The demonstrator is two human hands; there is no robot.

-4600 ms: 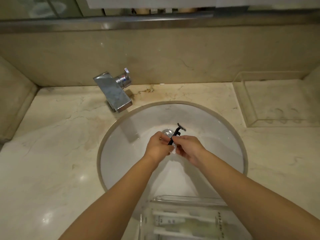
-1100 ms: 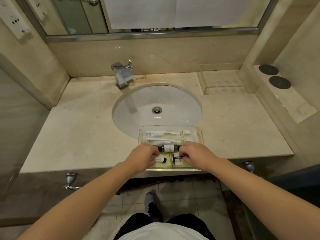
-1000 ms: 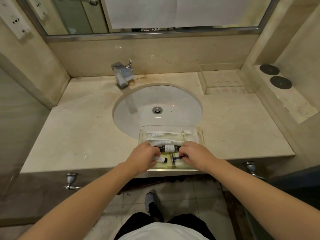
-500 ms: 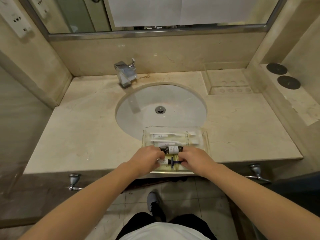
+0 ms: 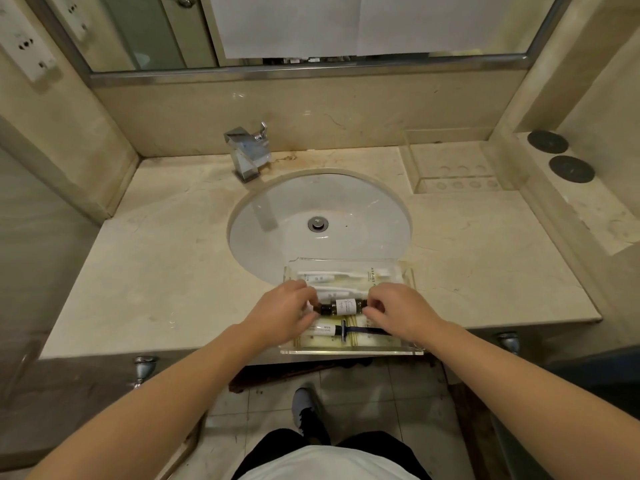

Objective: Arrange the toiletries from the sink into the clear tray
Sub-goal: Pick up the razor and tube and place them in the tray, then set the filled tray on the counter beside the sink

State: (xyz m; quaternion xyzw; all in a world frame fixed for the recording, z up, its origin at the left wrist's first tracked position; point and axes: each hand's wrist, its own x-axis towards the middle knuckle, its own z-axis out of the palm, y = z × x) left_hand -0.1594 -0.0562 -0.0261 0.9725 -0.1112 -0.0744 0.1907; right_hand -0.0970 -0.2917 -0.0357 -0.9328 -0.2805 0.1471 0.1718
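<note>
- Head view: a dark bottle (image 5: 341, 306) lies crosswise in the clear tray (image 5: 351, 351) at the counter's (image 5: 166, 265) front edge, the left hand (image 5: 282, 315) pinching one end, the right hand (image 5: 398, 313) the other.
- A razor (image 5: 360, 330) lies just nearer, under the right hand.
- Against half a second ago, both grips are unchanged; the sink (image 5: 363, 216) stays bare.

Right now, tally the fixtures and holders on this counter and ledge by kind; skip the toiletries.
Clear trays: 2
Dark round discs: 2
Tap: 1
Drain: 1
Total: 6
</note>
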